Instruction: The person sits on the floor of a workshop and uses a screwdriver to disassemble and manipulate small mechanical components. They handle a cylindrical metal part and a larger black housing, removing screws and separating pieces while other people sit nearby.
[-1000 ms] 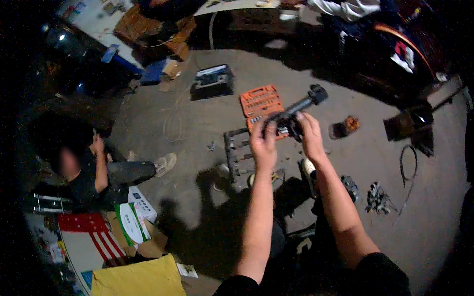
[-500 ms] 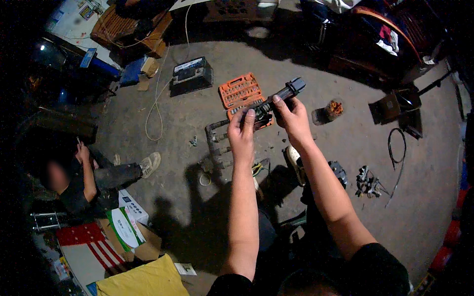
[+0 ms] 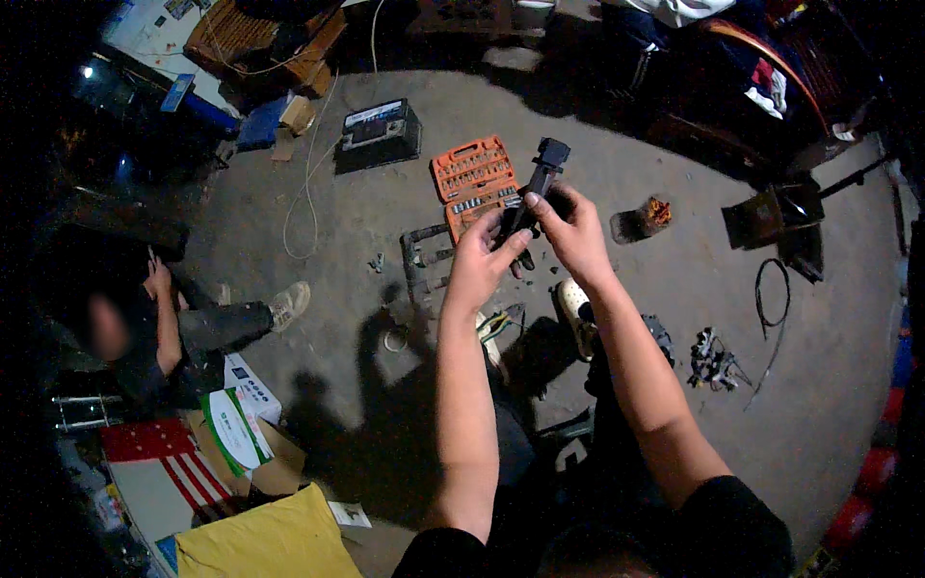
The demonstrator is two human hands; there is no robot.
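Note:
A long black part (image 3: 546,171) with a blocky head is held up in front of me, its head pointing away and slightly right. My right hand (image 3: 576,236) is closed on its middle, thumb on top. Lower down, my left hand (image 3: 479,265) wraps round the near end, which its fingers and thumb partly hide. Behind the hands on the floor lies an open orange socket set case (image 3: 472,166) with rows of metal sockets. A dark pronged metal piece (image 3: 416,260) sits left of my left hand.
A car battery (image 3: 379,140) stands beyond, near a pale cable (image 3: 314,207). To the right are a jar with orange contents (image 3: 655,214), a black hose (image 3: 761,313) and a heap of parts (image 3: 715,361). Another person (image 3: 169,328) sits at the left. Boxes (image 3: 241,433) lie near left.
The black part has turned, its head swinging left and more directly away from me. My left hand has shifted lower and its thumb now points right. The right hand stays on the part.

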